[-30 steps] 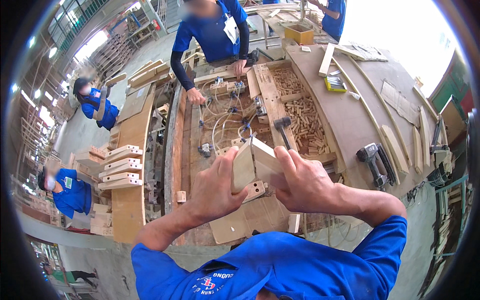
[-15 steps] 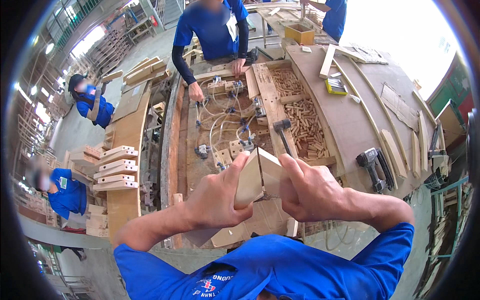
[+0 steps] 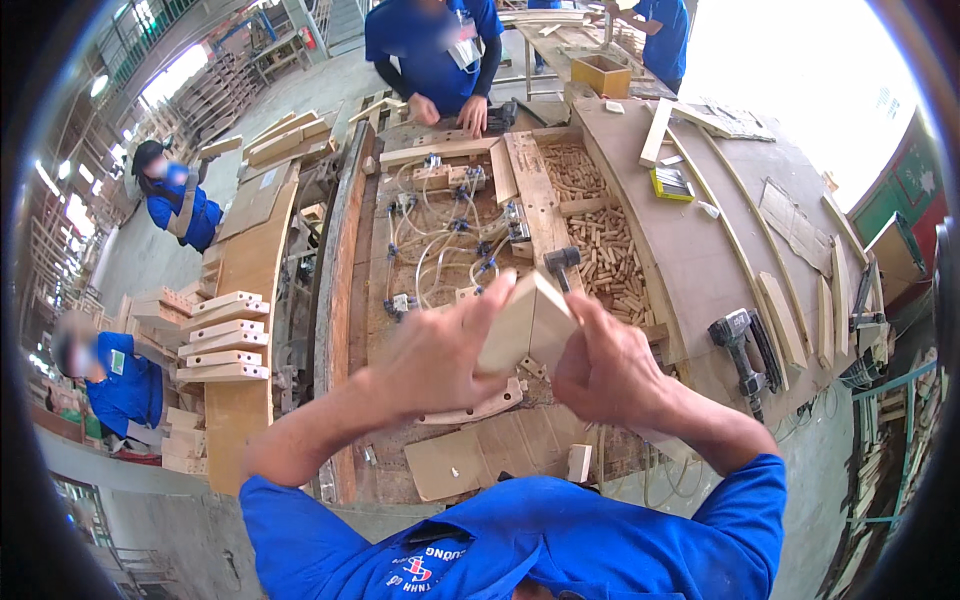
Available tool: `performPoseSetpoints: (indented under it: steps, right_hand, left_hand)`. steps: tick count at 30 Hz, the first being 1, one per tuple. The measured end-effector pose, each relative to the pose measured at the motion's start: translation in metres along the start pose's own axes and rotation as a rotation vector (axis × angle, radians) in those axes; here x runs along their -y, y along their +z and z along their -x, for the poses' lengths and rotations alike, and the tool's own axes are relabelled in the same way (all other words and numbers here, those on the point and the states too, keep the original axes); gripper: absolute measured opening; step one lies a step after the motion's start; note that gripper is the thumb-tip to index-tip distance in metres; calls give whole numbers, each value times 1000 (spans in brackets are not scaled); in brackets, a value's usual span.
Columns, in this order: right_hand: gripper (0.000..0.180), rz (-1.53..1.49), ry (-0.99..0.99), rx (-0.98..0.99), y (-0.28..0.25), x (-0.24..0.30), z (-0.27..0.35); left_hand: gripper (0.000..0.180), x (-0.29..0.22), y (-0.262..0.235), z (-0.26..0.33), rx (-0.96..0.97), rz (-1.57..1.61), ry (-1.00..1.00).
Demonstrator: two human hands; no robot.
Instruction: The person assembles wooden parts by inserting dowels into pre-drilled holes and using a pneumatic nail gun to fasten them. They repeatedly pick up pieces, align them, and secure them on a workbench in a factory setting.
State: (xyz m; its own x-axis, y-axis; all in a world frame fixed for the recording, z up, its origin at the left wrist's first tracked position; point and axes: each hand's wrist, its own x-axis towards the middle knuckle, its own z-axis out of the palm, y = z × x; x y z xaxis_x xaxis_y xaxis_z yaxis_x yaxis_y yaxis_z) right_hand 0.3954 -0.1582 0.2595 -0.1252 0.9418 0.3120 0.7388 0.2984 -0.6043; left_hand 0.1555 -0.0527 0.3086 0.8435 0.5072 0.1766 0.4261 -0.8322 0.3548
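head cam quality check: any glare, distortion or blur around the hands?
Head view: strong fisheye bend, the bench edge curves and corners go black; upper right is blown out by daylight; the left hand and right hand on the wooden piece are sharp and evenly lit; faces of nearby workers are blurred.

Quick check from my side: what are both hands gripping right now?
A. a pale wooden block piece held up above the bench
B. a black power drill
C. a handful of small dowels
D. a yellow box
A: the left hand and right hand clasp the pale wooden piece between them, while the drill lies untouched on the bench.
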Motion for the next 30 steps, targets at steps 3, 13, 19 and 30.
performPoseSetpoints:
  steps: [3, 13, 19, 30]
  right_hand:
    - [67, -281, 269, -153, 17, -5, -29]
    - [58, -1277, 897, -789, 212, -64, -31]
    - [61, -1260, 1240, -72, 233, -77, 55]
    - [37, -948, 966, -8, 196, -94, 78]
  left_hand:
    - [91, 16, -10, -4, -356, -438, 57]
    - [77, 59, 153, 114, -46, -155, -369]
    - [69, 130, 174, 160, 158, -152, -307]
    - [71, 228, 205, 126, 289, -19, -150]
